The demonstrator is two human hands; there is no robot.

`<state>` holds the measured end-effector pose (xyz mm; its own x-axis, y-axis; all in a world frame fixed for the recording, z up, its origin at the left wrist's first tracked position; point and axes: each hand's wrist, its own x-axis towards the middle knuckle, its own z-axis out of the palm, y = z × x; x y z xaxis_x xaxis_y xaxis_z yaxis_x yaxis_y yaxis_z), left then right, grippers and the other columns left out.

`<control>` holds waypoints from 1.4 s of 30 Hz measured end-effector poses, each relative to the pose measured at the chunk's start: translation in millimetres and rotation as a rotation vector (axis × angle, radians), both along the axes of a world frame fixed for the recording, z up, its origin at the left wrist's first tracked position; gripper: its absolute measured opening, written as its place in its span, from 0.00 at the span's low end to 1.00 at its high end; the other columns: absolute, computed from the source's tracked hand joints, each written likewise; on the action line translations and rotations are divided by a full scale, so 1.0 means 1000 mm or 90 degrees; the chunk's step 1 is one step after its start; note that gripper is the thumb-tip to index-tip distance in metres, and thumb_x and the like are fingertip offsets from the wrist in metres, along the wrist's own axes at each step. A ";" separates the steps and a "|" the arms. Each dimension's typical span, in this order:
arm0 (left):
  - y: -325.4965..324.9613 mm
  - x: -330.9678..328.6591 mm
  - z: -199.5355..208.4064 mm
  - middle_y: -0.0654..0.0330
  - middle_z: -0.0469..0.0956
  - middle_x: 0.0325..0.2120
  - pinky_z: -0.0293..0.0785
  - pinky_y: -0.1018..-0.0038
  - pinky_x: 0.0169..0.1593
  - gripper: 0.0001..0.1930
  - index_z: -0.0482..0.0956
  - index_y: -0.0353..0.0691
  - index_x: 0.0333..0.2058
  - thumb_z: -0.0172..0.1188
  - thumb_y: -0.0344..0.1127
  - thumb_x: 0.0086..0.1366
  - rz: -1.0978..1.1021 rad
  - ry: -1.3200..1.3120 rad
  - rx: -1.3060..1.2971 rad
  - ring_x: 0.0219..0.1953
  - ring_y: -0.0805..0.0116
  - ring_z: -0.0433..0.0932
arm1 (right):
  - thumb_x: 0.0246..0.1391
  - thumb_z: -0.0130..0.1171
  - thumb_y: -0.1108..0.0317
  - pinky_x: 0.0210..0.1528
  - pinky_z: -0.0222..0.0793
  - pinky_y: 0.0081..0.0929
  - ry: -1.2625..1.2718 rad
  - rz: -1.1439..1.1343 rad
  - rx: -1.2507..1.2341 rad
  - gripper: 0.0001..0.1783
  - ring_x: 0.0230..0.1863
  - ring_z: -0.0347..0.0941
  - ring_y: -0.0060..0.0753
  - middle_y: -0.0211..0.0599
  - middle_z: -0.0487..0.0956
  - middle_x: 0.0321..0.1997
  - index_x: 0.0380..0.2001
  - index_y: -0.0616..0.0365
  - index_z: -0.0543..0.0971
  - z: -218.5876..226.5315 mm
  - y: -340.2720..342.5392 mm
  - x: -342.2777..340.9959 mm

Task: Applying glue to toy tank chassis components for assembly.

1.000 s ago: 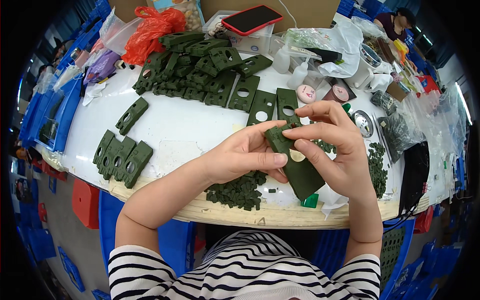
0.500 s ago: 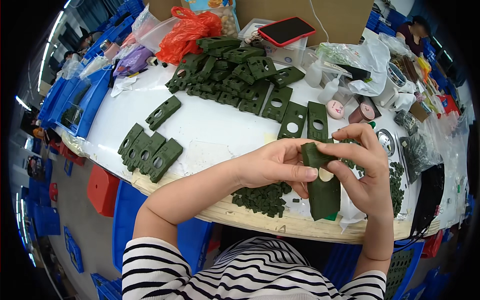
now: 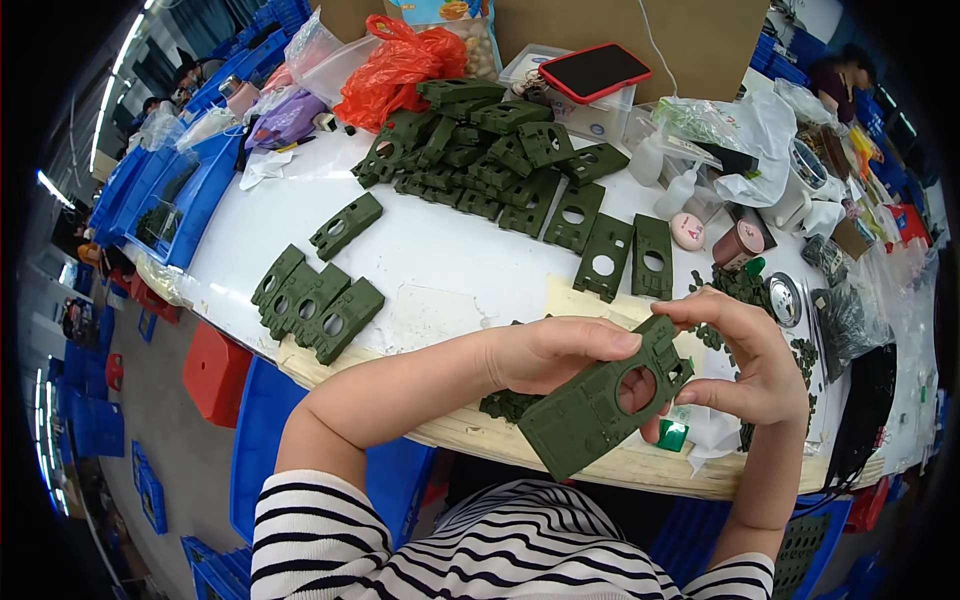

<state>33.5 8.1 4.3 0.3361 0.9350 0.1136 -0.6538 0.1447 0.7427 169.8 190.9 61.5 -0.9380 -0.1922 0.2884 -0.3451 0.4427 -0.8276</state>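
Note:
A dark green plastic toy tank hull (image 3: 580, 415) with a big round hole is held tilted above the table's near edge. My left hand (image 3: 555, 348) grips it from the left, thumb on top and fingers beneath; a fingertip shows through the hole. At the hull's far right end, the index finger and thumb of my right hand (image 3: 760, 365) curl around its corner and edge. Small green parts (image 3: 508, 404) lie in a heap partly hidden behind the hull. Beyond it, two similar hulls (image 3: 652, 262) lie flat side by side.
A big pile of green hulls (image 3: 480, 150) fills the back middle, with a row of several hulls (image 3: 318, 305) at left. A red-edged phone (image 3: 595, 72) rests on a clear box. Squeeze bottles (image 3: 678, 190), a pink jar (image 3: 738, 245) and plastic bags stand at right.
The hull has been turned over and swung round, so its detailed top now faces up and its near end points left. My right fingers have shifted to its far right end.

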 end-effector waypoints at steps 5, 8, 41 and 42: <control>-0.003 0.002 0.007 0.41 0.77 0.36 0.78 0.71 0.35 0.33 0.71 0.31 0.49 0.45 0.60 0.63 -0.004 0.018 -0.045 0.33 0.59 0.80 | 0.32 0.75 0.63 0.47 0.66 0.30 0.026 0.009 0.048 0.36 0.41 0.74 0.35 0.38 0.79 0.41 0.49 0.61 0.76 0.001 0.000 -0.003; 0.001 0.004 0.005 0.37 0.76 0.37 0.80 0.71 0.28 0.39 0.70 0.28 0.49 0.48 0.66 0.59 -0.017 -0.007 -0.066 0.31 0.56 0.80 | 0.31 0.75 0.63 0.46 0.66 0.29 0.065 0.008 0.080 0.35 0.40 0.73 0.35 0.38 0.79 0.40 0.47 0.62 0.77 -0.001 0.005 -0.004; 0.003 0.010 0.006 0.56 0.71 0.48 0.78 0.67 0.50 0.30 0.60 0.38 0.57 0.61 0.23 0.57 0.474 0.194 0.008 0.48 0.66 0.75 | 0.44 0.67 0.68 0.43 0.68 0.27 0.064 -0.404 0.225 0.19 0.37 0.72 0.33 0.41 0.78 0.37 0.39 0.67 0.78 -0.001 0.008 0.064; 0.003 0.010 0.008 0.57 0.71 0.48 0.78 0.67 0.50 0.30 0.60 0.39 0.58 0.62 0.24 0.58 0.478 0.194 0.009 0.48 0.66 0.75 | 0.44 0.66 0.69 0.43 0.68 0.26 0.043 -0.431 0.225 0.17 0.36 0.73 0.32 0.41 0.78 0.35 0.38 0.67 0.78 0.001 0.016 0.073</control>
<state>43.7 11.2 11.9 -0.3623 0.9227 0.1316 -0.3409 -0.2625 0.9027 242.7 206.5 62.3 -0.8668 0.3267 0.3768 0.0510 0.8097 -0.5846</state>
